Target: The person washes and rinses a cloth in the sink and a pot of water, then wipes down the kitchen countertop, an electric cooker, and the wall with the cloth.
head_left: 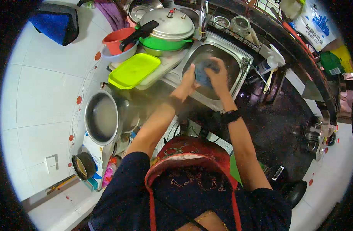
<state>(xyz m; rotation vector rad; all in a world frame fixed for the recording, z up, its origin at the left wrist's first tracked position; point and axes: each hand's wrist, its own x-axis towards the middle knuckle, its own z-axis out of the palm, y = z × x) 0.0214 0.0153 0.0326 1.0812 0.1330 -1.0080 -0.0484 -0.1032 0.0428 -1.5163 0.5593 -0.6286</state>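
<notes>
Over the metal sink (236, 84) I hold a blurred blue-grey thing (202, 74) between my two hands. Its kind cannot be made out; it looks roundish. My left hand (189, 80) grips its left side, with the thumb up along the edge. On the opposite side my right hand (219, 74) is closed on it, fingers bent over the top. The tap (203, 21) stands at the back edge of the sink, beyond both hands.
Left of the sink are a lime-green tray (134, 71), a red bowl (117, 40) and a lidded pressure cooker (167, 24). A pot of cloudy liquid (102, 117) stands further left. A white spray bottle (272, 61) and a wire rack (238, 34) flank the sink's right.
</notes>
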